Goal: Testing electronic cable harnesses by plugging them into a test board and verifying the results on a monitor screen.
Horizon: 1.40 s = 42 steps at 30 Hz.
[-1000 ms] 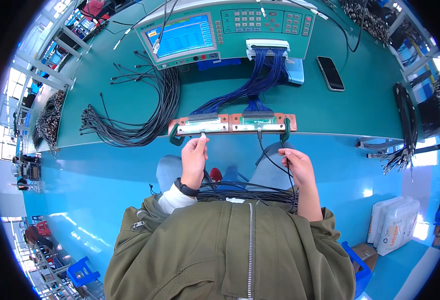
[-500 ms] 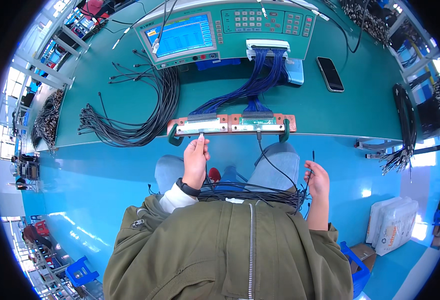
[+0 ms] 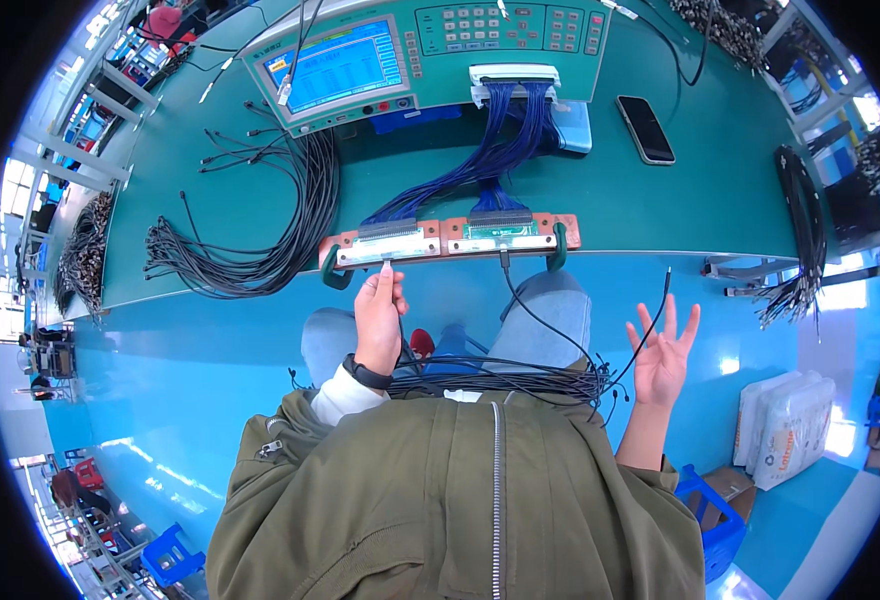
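Observation:
My left hand (image 3: pixel 381 318) pinches a cable connector (image 3: pixel 388 268) at the lower edge of the left-hand test board (image 3: pixel 390 246). Its black cable hangs down from the fingers. Beside it, the right-hand test board (image 3: pixel 501 236) has a black cable (image 3: pixel 526 306) plugged in, which curves down towards my lap. My right hand (image 3: pixel 662 366) is raised off to the right with its fingers spread. Another black cable (image 3: pixel 650 330) runs up across those fingers, its tip (image 3: pixel 669 271) above them. A bundle of black cables (image 3: pixel 520 378) lies across my lap.
A green tester (image 3: pixel 430 58) with a lit screen stands at the back, joined to the boards by blue wires (image 3: pixel 480 160). Black cables (image 3: pixel 310 200) lie left on the table, with a phone (image 3: pixel 645 130) and another cable bundle (image 3: pixel 802 205) right. Green clamps (image 3: pixel 558 247) flank the boards.
My right hand has opened from a pinch on the cable to spread fingers and moved slightly right. My left hand stays at the left board. The whole view has shifted a little.

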Each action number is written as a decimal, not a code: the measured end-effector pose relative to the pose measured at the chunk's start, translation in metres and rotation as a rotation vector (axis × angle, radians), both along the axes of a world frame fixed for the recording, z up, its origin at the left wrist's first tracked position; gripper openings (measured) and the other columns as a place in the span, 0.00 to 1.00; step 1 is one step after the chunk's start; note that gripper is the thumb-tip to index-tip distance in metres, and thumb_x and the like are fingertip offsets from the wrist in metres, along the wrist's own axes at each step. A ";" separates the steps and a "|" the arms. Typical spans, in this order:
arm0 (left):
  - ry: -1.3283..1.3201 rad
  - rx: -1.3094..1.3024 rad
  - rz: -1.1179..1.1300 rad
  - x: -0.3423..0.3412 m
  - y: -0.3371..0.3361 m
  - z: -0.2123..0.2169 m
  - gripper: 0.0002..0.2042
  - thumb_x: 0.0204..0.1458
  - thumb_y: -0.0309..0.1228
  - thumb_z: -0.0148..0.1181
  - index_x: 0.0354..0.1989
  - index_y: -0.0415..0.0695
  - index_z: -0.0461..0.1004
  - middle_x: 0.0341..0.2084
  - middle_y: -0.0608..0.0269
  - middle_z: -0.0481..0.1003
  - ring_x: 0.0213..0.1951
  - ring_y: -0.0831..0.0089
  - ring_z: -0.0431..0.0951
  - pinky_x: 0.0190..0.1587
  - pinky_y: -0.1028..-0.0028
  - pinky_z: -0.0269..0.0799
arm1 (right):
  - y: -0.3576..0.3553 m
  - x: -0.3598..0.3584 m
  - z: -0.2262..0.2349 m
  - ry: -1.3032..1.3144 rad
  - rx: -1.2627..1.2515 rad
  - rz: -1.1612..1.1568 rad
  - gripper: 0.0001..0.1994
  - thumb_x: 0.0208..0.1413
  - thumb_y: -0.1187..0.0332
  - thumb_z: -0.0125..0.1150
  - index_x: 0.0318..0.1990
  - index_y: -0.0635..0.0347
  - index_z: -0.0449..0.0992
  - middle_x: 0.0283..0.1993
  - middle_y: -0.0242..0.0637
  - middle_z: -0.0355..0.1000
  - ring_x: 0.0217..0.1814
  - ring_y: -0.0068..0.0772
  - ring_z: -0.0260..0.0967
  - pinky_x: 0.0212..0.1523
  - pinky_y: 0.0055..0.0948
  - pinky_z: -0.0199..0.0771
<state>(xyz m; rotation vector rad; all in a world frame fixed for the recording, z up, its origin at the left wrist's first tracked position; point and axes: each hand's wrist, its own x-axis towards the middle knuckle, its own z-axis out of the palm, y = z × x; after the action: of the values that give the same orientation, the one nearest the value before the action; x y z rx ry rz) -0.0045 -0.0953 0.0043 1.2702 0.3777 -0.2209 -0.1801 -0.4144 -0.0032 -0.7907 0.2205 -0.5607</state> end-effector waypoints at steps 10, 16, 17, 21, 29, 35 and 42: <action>-0.022 0.003 -0.023 0.000 0.000 0.002 0.11 0.58 0.37 0.46 0.30 0.42 0.66 0.18 0.71 0.62 0.17 0.84 0.57 0.20 0.84 0.55 | 0.026 0.023 0.043 -0.204 -0.103 0.143 0.34 0.53 0.82 0.35 0.65 0.35 0.42 0.70 0.39 0.35 0.62 0.59 0.52 0.50 0.46 0.67; -0.002 -0.011 -0.045 -0.001 0.000 0.001 0.11 0.59 0.37 0.45 0.30 0.42 0.66 0.18 0.71 0.62 0.17 0.85 0.57 0.20 0.84 0.54 | 0.024 0.030 0.041 -0.217 -0.163 0.212 0.34 0.53 0.82 0.36 0.65 0.36 0.42 0.70 0.39 0.34 0.60 0.60 0.55 0.48 0.43 0.68; -0.003 -0.013 -0.042 -0.001 0.000 0.001 0.11 0.58 0.37 0.45 0.30 0.42 0.66 0.18 0.71 0.62 0.17 0.85 0.57 0.20 0.84 0.54 | 0.025 0.030 0.041 -0.207 -0.164 0.206 0.34 0.53 0.82 0.36 0.65 0.36 0.42 0.70 0.39 0.34 0.59 0.60 0.55 0.48 0.43 0.68; -0.004 -0.019 -0.032 0.000 -0.001 0.000 0.11 0.58 0.37 0.45 0.30 0.42 0.66 0.18 0.71 0.61 0.17 0.85 0.57 0.20 0.84 0.55 | 0.027 0.032 0.040 -0.177 -0.167 0.189 0.34 0.52 0.82 0.36 0.65 0.37 0.43 0.70 0.40 0.34 0.58 0.59 0.57 0.47 0.41 0.69; -0.031 -0.037 0.051 -0.001 -0.011 -0.003 0.11 0.58 0.37 0.46 0.30 0.42 0.66 0.18 0.71 0.61 0.17 0.85 0.57 0.20 0.84 0.55 | 0.026 0.032 0.040 -0.125 -0.164 0.169 0.37 0.49 0.83 0.37 0.65 0.37 0.42 0.70 0.41 0.32 0.57 0.59 0.58 0.47 0.41 0.69; -0.027 -0.091 0.081 0.002 -0.007 -0.007 0.10 0.57 0.35 0.48 0.30 0.41 0.66 0.18 0.70 0.63 0.17 0.85 0.58 0.19 0.85 0.57 | 0.039 0.035 0.063 -0.248 -0.098 0.257 0.41 0.45 0.84 0.38 0.66 0.37 0.37 0.70 0.42 0.27 0.57 0.62 0.58 0.47 0.43 0.69; -0.031 -0.018 -0.051 0.010 0.008 -0.004 0.08 0.56 0.32 0.50 0.32 0.38 0.68 0.19 0.67 0.65 0.20 0.82 0.63 0.24 0.85 0.61 | 0.063 0.035 0.102 -0.402 -0.042 0.524 0.48 0.38 0.86 0.39 0.66 0.34 0.28 0.68 0.52 0.20 0.64 0.73 0.39 0.56 0.60 0.55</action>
<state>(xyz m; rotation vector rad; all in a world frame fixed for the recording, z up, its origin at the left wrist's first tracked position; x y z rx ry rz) 0.0059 -0.0873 0.0007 1.2647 0.3164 -0.2468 -0.1450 -0.3517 0.0991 -0.7225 -0.3639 -0.2166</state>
